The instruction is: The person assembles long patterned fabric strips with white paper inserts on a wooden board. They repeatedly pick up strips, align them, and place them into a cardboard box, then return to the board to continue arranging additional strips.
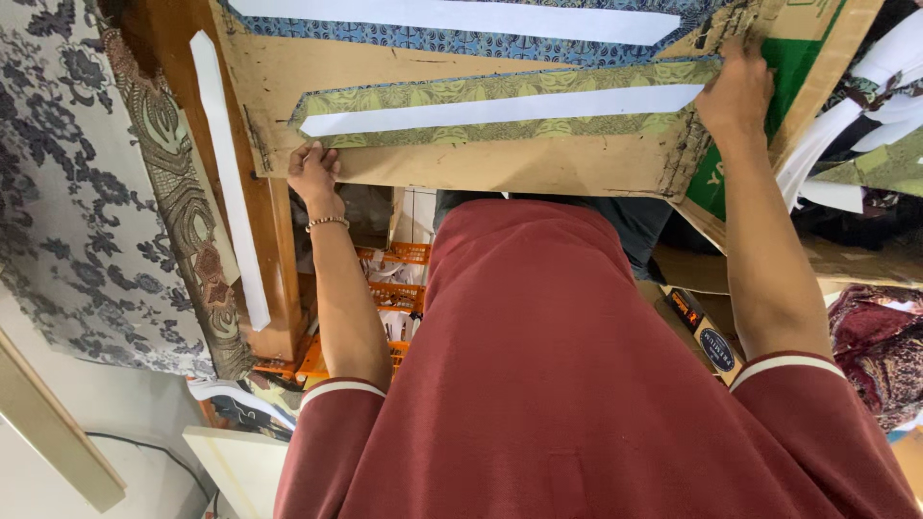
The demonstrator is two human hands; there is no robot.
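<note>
- The left hand [312,171] was curled over the near edge of the cardboard sheet [461,163], at its left end, with the fingers bent and gripping.
- The right hand [735,91] pressed down flat on the right end of the green patterned cloth strip [500,91], close to the torn corner of the cardboard.
- The cloth strip lay on the cardboard, which rested on the table [274,231]. A long white paper strip [500,111] lay on top of the cloth.
- I think the paper strip could have slid out of line, because only one end looked held down.
- The cardboard edge was ragged on the right, so the cloth might have caught there and pulled crooked.
- The cardboard stuck out past the table, so a hard push might have tipped it.
- Another blue cloth strip [461,40] with its own white paper lay further away and could have been bumped.
- Orange crates [394,288] stood under the table. White things sat inside them, but I could not tell what they were.
- A pile of cut strips [865,115] lay to the right, loose, not in any box.
</note>
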